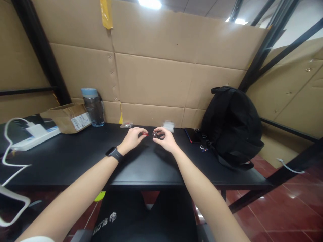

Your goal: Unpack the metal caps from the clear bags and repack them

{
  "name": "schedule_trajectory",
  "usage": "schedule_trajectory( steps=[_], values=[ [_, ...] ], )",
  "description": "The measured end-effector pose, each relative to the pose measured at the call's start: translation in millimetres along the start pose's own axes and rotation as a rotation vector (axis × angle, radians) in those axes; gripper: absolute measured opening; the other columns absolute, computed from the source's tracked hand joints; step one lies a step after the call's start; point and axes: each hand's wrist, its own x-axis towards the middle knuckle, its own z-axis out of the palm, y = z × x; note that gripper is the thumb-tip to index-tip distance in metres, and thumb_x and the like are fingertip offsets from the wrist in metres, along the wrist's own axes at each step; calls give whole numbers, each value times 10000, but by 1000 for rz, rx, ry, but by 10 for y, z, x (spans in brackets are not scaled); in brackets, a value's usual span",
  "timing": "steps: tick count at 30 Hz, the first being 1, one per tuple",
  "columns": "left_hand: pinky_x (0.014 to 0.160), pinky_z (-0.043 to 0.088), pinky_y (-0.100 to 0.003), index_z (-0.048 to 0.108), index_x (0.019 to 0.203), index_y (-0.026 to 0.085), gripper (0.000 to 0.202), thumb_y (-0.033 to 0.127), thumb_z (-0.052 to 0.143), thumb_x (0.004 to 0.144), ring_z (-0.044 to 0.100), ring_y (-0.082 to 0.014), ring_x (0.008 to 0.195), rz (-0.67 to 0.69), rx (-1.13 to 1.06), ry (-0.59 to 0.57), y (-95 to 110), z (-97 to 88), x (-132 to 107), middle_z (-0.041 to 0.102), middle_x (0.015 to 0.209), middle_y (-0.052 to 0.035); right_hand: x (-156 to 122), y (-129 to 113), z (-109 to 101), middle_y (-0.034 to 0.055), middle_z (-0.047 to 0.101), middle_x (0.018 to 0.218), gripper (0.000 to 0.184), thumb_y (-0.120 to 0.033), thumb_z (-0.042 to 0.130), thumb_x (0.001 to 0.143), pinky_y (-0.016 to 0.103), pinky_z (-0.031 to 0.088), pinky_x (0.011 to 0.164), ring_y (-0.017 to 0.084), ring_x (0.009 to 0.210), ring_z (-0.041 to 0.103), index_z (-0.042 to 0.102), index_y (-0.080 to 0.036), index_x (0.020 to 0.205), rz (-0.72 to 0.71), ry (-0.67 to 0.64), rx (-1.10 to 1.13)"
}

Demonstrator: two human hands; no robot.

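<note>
My left hand (134,137), with a black watch (114,153) on its wrist, is closed in a pinch on a small red piece (145,133) whose kind I cannot make out. Facing it a short way to the right, my right hand (165,138) grips a small dark, shiny round object (154,134) between thumb and fingers. A narrow gap separates the two held things. Both hands are just above the black table (151,164), near its middle.
At the back left stand a water bottle (94,107), an opened cardboard box (72,117) and a white power strip (37,137). A black backpack (230,124) sits on the right beside a dark flat case (192,135) and keys (202,147). Small clear packets (168,126) lie behind my hands.
</note>
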Motion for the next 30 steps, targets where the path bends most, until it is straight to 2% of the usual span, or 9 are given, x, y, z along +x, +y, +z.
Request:
schedule_trajectory(
  steps=[3, 6, 12, 15, 22, 30],
  values=[
    [902, 502, -372, 748, 928, 212, 157, 333, 651, 903, 693, -248, 925, -19, -20, 27, 0, -9, -1, 776, 967, -57, -3, -10, -2, 40, 714, 1148, 426, -235, 791, 700, 283, 491, 734, 185, 947, 685, 651, -230, 1102, 24, -4, 26],
    [900, 499, -375, 736, 916, 213, 172, 349, 631, 925, 687, -245, 916, -20, -42, 5, 6, -6, -2, 764, 960, -57, -6, -11, 8, 52, 706, 1168, 459, -266, 812, 689, 277, 509, 702, 186, 924, 693, 649, -233, 1116, 54, -22, 74],
    [989, 485, -384, 699, 914, 227, 220, 397, 567, 961, 642, -240, 1084, 16, -140, -23, 60, 85, -11, 670, 1144, -84, -23, -23, 57, 59, 697, 1183, 483, -317, 838, 691, 273, 530, 696, 185, 910, 710, 648, -237, 1129, 25, -24, 120],
    [1028, 467, -391, 673, 935, 229, 234, 382, 506, 993, 611, -237, 1144, 9, -170, -28, 95, 134, -18, 631, 1216, -88, -33, -55, 77, 53, 701, 1167, 467, -306, 843, 696, 279, 534, 725, 188, 925, 715, 652, -238, 1117, 7, -32, 125],
    [1053, 445, -419, 636, 935, 224, 217, 329, 461, 1009, 562, -250, 1200, 14, -167, -54, 120, 157, -33, 599, 1247, -96, -49, -89, 111, 48, 712, 1160, 454, -334, 838, 727, 294, 536, 752, 202, 954, 726, 647, -247, 1130, -16, -34, 101],
    [1030, 441, -410, 605, 948, 220, 192, 296, 442, 1013, 558, -241, 1182, 39, -160, -46, 140, 152, -33, 593, 1235, -99, -37, -77, 137, 43, 712, 1162, 468, -325, 855, 713, 284, 536, 745, 195, 946, 722, 650, -248, 1126, -22, -11, 104]
  ],
)
